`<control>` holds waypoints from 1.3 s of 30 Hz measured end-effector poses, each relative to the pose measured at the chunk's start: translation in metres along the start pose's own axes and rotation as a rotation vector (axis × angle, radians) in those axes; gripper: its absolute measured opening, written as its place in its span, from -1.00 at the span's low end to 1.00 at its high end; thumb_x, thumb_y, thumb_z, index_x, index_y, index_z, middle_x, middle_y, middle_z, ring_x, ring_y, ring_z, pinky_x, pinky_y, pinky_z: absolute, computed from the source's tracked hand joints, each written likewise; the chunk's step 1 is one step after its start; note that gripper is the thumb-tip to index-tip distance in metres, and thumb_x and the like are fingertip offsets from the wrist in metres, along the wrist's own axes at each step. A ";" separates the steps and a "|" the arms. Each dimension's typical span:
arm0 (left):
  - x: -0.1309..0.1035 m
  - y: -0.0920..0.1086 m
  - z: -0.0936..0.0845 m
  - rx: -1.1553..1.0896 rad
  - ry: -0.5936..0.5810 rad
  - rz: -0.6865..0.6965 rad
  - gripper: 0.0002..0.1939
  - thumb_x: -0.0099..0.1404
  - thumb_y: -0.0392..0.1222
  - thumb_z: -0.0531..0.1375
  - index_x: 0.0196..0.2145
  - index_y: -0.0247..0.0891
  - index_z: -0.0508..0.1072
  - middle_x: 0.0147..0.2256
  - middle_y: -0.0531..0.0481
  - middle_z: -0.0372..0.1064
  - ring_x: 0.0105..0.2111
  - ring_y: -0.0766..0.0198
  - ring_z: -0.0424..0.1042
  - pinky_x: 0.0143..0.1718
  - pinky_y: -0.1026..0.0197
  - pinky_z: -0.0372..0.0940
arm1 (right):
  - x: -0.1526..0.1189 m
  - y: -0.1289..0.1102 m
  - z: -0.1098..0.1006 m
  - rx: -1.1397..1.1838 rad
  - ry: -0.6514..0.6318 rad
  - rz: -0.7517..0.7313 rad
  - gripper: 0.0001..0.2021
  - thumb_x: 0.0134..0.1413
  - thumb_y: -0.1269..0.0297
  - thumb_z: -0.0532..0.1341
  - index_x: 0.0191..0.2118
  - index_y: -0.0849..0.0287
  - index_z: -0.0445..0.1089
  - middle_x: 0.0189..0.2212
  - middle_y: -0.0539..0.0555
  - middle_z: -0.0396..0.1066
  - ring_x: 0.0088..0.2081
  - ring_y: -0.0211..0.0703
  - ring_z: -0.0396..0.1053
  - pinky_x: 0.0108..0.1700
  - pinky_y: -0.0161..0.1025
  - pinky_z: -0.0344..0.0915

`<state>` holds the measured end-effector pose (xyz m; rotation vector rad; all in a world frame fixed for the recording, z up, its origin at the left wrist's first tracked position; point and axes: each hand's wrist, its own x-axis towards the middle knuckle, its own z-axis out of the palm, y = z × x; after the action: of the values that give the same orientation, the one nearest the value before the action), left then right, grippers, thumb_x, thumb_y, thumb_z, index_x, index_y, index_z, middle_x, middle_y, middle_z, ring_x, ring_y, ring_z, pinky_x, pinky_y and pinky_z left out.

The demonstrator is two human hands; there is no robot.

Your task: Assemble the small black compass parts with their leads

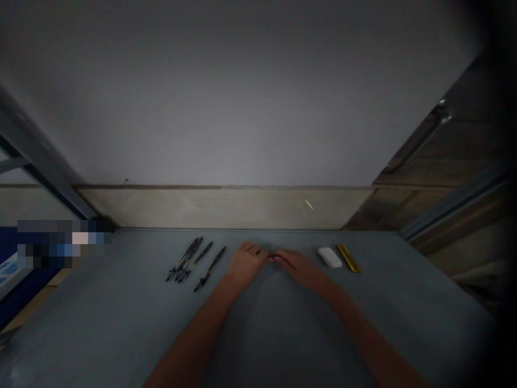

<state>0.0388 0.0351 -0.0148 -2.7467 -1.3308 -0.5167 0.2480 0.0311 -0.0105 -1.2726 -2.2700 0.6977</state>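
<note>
At the middle of the table my two hands meet fingertip to fingertip. My left hand (pixel 247 263) is closed, its thumb and finger pinching one end of a small dark pen-like piece (pixel 272 257). The other end is pinched by my right hand (pixel 297 265), also closed; most of the piece is hidden by the fingers. Left of my left hand lies a dark pen (pixel 210 269) with a gold-coloured middle. Several similar pens (pixel 189 258) lie farther left in a loose group. A white rounded block (pixel 329 257) sits right of my right hand, with a shiny gold strip-shaped packet (pixel 349 258) beside it.
The grey table (pixel 121 323) ends at the back against a pale board (pixel 202 209) below a white wall panel. A metal frame post (pixel 44 151) rises at the left. A blurred-out area and blue surface lie beyond the left edge. Wooden boards stand at the right.
</note>
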 end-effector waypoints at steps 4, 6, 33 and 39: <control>0.002 0.005 0.001 0.045 -0.018 0.045 -0.64 0.45 0.04 -0.04 -0.14 -0.17 0.48 -0.29 -0.08 0.44 -0.14 0.13 0.38 -0.09 0.10 0.23 | -0.012 0.003 0.006 0.010 0.013 -0.019 -0.72 0.32 0.16 0.03 -0.11 0.07 0.46 -0.18 0.14 0.53 -0.14 0.00 0.47 -0.04 -0.06 0.34; 0.003 0.011 0.004 0.070 -0.027 0.061 -0.63 0.46 0.02 -0.05 -0.18 -0.24 0.45 -0.28 -0.11 0.44 -0.13 0.11 0.38 -0.10 0.08 0.24 | -0.017 0.003 0.007 0.013 0.032 -0.014 -0.72 0.33 0.15 0.03 -0.11 0.06 0.47 -0.18 0.14 0.53 -0.13 0.02 0.47 -0.01 -0.04 0.34; 0.004 0.012 0.005 -0.092 -0.144 -0.101 -0.52 0.48 0.04 -0.15 -0.20 -0.24 0.48 -0.35 -0.12 0.52 -0.37 0.15 0.52 -0.37 0.20 0.33 | -0.014 0.023 0.019 -0.374 0.145 -0.238 -0.65 0.26 0.46 -0.01 -0.01 0.13 0.45 -0.20 0.21 0.52 -0.14 0.01 0.45 0.04 0.01 0.34; 0.004 0.011 0.003 -0.161 -0.088 -0.130 -0.54 0.48 0.05 -0.13 -0.19 -0.21 0.49 -0.29 -0.08 0.53 -0.26 0.19 0.51 -0.25 0.23 0.32 | -0.008 0.013 0.012 -0.102 0.205 -0.084 -0.78 0.26 0.23 0.12 -0.08 0.08 0.46 -0.19 0.13 0.51 -0.14 -0.05 0.45 -0.06 -0.11 0.38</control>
<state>0.0505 0.0316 -0.0153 -2.8538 -1.5628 -0.5382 0.2527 0.0273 -0.0291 -1.2263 -2.1991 0.4065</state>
